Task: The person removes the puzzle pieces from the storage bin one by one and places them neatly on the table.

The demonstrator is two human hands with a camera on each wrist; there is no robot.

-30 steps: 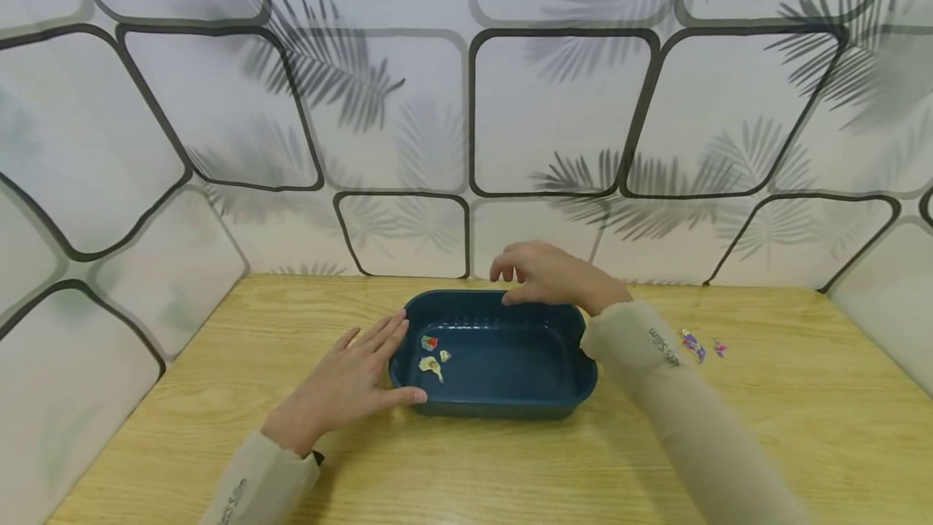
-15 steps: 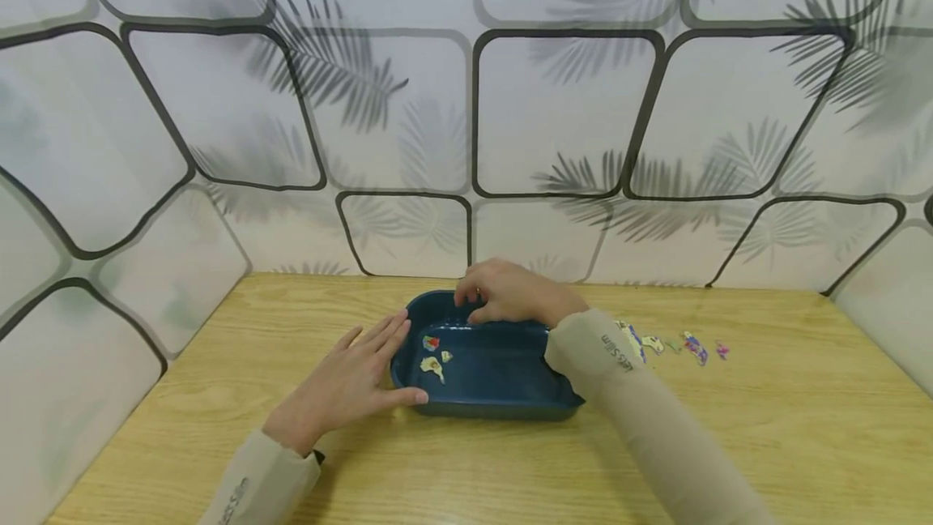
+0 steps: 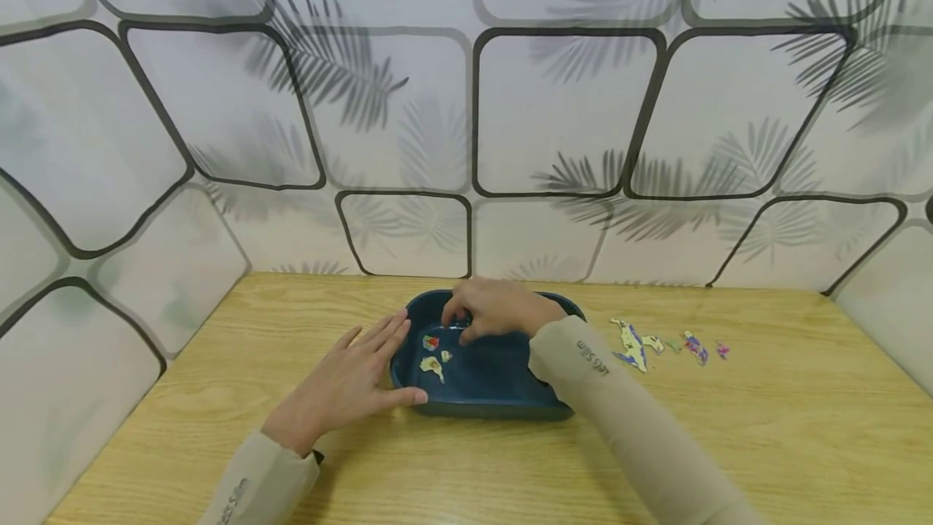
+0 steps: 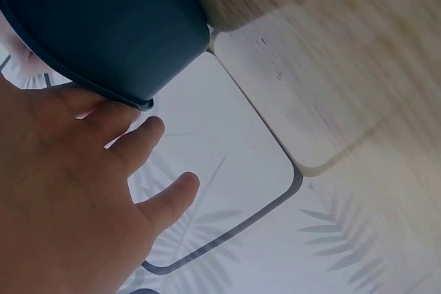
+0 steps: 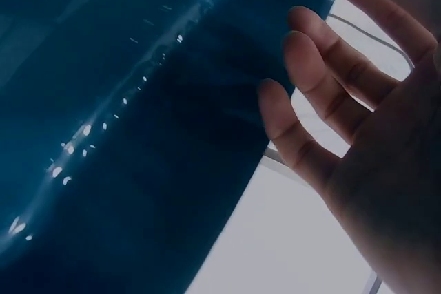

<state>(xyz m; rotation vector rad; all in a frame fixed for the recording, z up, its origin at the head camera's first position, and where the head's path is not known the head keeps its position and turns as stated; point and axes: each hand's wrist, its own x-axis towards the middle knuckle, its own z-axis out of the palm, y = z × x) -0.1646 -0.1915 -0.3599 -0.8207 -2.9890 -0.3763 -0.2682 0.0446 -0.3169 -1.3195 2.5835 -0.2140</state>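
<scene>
A dark blue rectangular tray (image 3: 496, 410) stands on the wooden table. My left hand (image 3: 342, 387) lies against its left end, fingers straight at the rim and thumb at the front corner; the left wrist view has the fingertips right at the tray's edge. Over the tray's back left part is my right hand (image 3: 499, 308), its fingers loosely bent. Nothing shows between those fingers in the right wrist view. Inside the tray, near the left end, lie a red-and-green scrap (image 3: 431, 343), a small cream scrap (image 3: 446, 356) and a larger cream piece (image 3: 433, 367) with a thin tail.
To the tray's right, several flat cut-out pieces lie in a row on the table (image 3: 466, 468): a large cream-and-blue one (image 3: 631, 347), a small cream one (image 3: 653, 343), a green bit (image 3: 674, 345), a purple one (image 3: 695, 348) and a pink one (image 3: 722, 351). A patterned cloth (image 3: 408, 152) rises behind.
My right hand has moved left and down from over the tray's back rim into the tray. More cut-outs show on the right as the sleeve moves off them. The left hand stays put.
</scene>
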